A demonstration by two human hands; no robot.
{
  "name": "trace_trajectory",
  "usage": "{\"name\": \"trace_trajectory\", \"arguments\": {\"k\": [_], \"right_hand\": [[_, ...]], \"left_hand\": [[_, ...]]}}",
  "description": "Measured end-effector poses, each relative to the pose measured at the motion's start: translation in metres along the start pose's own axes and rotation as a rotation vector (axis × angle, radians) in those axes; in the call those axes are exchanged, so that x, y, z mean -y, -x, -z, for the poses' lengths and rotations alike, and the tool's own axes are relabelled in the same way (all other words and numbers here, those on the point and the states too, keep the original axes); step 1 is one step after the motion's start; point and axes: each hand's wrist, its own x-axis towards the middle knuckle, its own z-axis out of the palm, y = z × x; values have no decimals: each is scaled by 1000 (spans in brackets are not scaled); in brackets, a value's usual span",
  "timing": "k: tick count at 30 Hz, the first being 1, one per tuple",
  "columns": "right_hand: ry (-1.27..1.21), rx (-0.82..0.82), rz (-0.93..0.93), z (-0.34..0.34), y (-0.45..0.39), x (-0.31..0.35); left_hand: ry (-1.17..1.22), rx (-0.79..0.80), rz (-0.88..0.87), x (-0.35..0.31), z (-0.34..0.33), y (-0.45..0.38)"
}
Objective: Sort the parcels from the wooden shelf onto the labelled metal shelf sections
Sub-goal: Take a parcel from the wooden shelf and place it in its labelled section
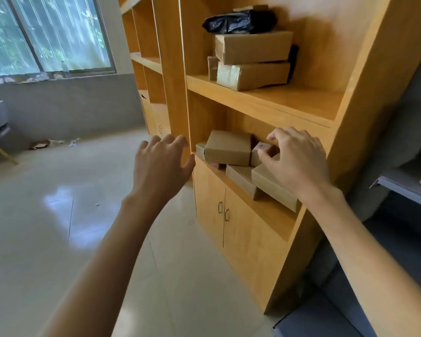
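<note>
The left hand (162,158) hangs in the air just outside the left upright of the wooden shelf (260,103), fingers spread and loose, holding nothing. It looks ready to take the far end of whatever comes out, and it would do well to go in under the load, not over it.

Inside the lower compartment the parcels lie in a jumble: a brown box (227,147) sits near the left side, tilted on top of smaller ones, and a flat box (243,178) lies at the front edge, just left of a long box (272,184) that juts out over the front edge at a slant. Any of these could slide if its neighbour is pulled carelessly.

The right hand (295,158) hovers over the small pinkish box (261,150) at the back, thumb and fingers curved towards it and seemingly just touching, not yet closed round it. Best to pinch it squarely by its sides and lift straight up before drawing back, clear of the long box.

Further right, the metal shelf (404,184) shows only a grey edge.
</note>
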Motion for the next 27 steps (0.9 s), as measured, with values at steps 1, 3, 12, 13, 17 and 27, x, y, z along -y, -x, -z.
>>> {"name": "trace_trajectory", "arguments": {"k": [1,3,12,13,17,27], "right_hand": [[13,-2,-31,-9,-10,9],[43,-2,-95,-26,-29,26],[185,20,-307,-99,-105,54],[196,18,-326,-108,-115,53],[214,-15,-353,-143,-163,51],[157,-46,-310,-232,-293,66]], "left_hand": [[8,10,-19,15,-7,-14],[18,31,-72,42,-23,-43],[118,52,-279,112,-102,-157],[127,53,-293,115,-111,-170],[162,52,-313,126,-146,-222],[112,-19,-360,185,-217,-338]]}}
